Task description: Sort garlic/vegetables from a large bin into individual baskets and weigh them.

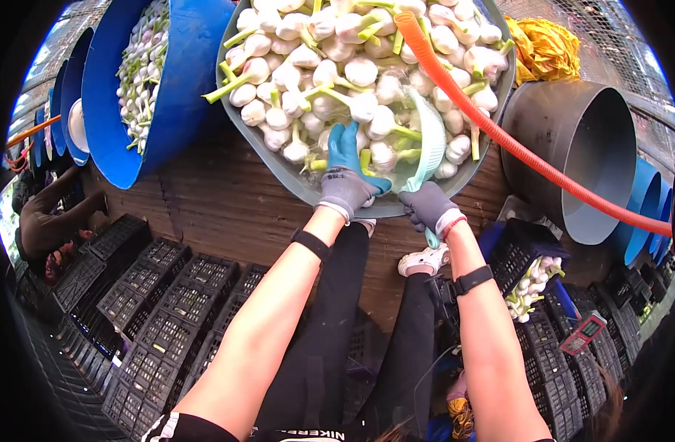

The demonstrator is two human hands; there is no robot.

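Observation:
A large grey tub [249,138] holds water and many white garlic bulbs [361,72] with green stems. My right hand [430,207], in a dark grey glove, grips the handle of a pale green plastic strainer [432,132], whose basket is tilted on edge among the bulbs. My left hand [348,171], in a grey glove with blue coated fingers, reaches over the tub's near edge and touches the bulbs, fingers spread. Whether it holds a bulb I cannot tell. An orange corrugated hose [497,132] crosses the tub's right side, its end above the bulbs.
At the left, a blue barrel [111,110] contains more garlic. An empty-looking grey barrel [597,160] lies at the right, near a yellow cloth [547,50]. Black plastic crates [174,315] stand behind on both sides, with a red digital scale display [583,333] at the right. A person [50,215] is at far left.

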